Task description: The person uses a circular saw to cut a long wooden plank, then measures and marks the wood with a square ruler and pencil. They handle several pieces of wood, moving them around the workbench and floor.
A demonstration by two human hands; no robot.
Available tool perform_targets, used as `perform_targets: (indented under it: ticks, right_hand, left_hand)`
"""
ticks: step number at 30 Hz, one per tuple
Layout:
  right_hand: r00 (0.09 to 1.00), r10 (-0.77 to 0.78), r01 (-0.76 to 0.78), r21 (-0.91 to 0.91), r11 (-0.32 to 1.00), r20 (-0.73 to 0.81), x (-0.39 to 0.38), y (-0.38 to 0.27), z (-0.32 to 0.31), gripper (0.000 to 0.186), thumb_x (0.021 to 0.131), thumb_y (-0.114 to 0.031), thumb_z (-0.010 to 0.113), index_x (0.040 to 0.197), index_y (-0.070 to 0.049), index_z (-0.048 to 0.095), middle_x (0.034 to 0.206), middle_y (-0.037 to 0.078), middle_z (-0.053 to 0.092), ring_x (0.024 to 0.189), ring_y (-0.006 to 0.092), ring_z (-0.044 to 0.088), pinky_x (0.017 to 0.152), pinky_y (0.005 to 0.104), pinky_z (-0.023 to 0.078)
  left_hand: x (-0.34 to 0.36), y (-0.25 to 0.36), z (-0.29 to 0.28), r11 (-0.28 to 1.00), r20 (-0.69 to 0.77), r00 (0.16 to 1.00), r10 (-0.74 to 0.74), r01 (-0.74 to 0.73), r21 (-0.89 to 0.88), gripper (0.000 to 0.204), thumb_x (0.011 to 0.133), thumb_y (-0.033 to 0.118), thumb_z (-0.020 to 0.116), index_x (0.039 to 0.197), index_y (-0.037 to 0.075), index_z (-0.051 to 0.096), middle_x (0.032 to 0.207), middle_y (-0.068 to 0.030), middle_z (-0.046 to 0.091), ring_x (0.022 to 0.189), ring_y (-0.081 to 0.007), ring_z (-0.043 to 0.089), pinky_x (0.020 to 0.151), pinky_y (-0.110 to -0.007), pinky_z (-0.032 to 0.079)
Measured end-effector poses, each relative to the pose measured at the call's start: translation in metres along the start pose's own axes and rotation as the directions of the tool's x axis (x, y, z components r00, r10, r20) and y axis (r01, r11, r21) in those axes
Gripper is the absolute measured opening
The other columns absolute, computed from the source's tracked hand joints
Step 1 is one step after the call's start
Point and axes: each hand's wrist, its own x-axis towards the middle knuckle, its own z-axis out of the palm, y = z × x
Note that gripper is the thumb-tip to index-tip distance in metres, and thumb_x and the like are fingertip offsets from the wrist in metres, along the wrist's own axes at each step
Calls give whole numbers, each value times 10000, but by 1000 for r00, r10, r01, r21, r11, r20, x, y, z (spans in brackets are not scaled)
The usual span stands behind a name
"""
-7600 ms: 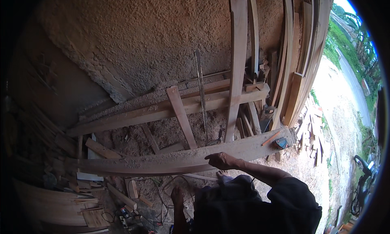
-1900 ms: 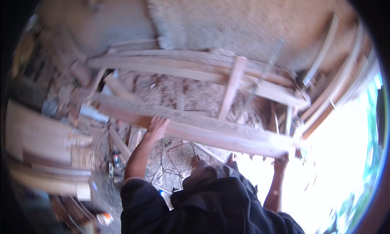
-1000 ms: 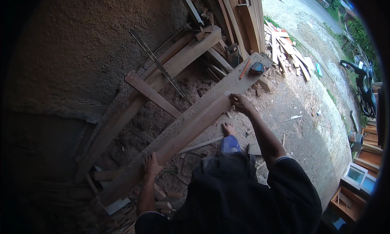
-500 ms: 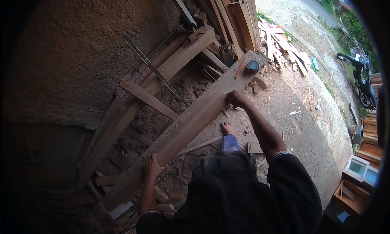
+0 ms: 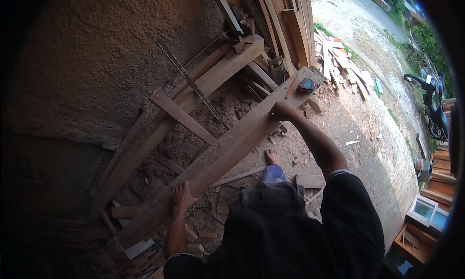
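Observation:
A reddish-brown wooden plank [image 5: 237, 152] lies along the near side of a long, dusty beam [image 5: 261, 109] that slants from lower left to upper right. My right hand [image 5: 284, 111] is closed on the plank's far end. At its near end my left hand [image 5: 183, 196] grips the plank, with fingers over the upper edge. Beyond my right hand, an orange pencil [image 5: 292, 86] and a dark, blue-tinged tape measure [image 5: 306, 85] rest on the beam. The undersides of both hands' grips are hidden.
A second thick beam [image 5: 203, 84] runs parallel nearer the rough wall [image 5: 97, 61], with a crosspiece [image 5: 181, 115] between the beams. Long boards [image 5: 297, 32] lean upright at the back. Offcuts [image 5: 339, 61] are heaped beyond, and a motorcycle [image 5: 432, 102] stands at far right.
The plank has tilted against the beam, so more of its near side face shows. My right hand has rolled over with its end; my left hand keeps its place. The view has shifted slightly.

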Motion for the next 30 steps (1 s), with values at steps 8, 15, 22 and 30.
perform_targets:
  ticks: [8,15,22,30]
  right_hand:
    - [971,-240,239,-151,959,11,-23,-21,-4,1074,640,-345,920,1557,-166,390,1545,222,431,1379,439,454,1120,488,423]
    - [892,-227,410,-490,770,390,-6,-56,-13,1206,574,-337,944,1542,-188,240,1417,211,433,1338,441,420,1080,596,373]
    - [869,-284,471,-504,724,405,3,-39,-5,1100,618,-364,835,1502,-85,244,1350,291,473,1258,488,459,1065,576,397]
    - [815,-181,516,-550,657,550,-1,-58,-11,1101,774,-451,715,1625,-169,76,1552,381,286,1423,587,280,1167,619,309]
  left_hand:
    - [0,-7,17,990,-37,999,5,-11,-137,985,632,444,913,1405,118,397,1366,-202,543,1321,-423,479,1098,-561,362]
    - [-27,-26,61,943,-547,825,-142,-54,-327,1125,683,497,891,1555,114,293,1578,-185,321,1448,-397,311,1168,-586,277]
    - [-43,-98,105,-346,322,-315,-893,21,-938,1224,691,483,904,1571,73,159,1592,-220,264,1429,-439,331,1142,-570,346]
    - [-16,-100,77,-456,499,-316,-807,-204,-866,1044,659,344,911,1387,5,244,1327,-236,449,1131,-399,594,959,-499,542]
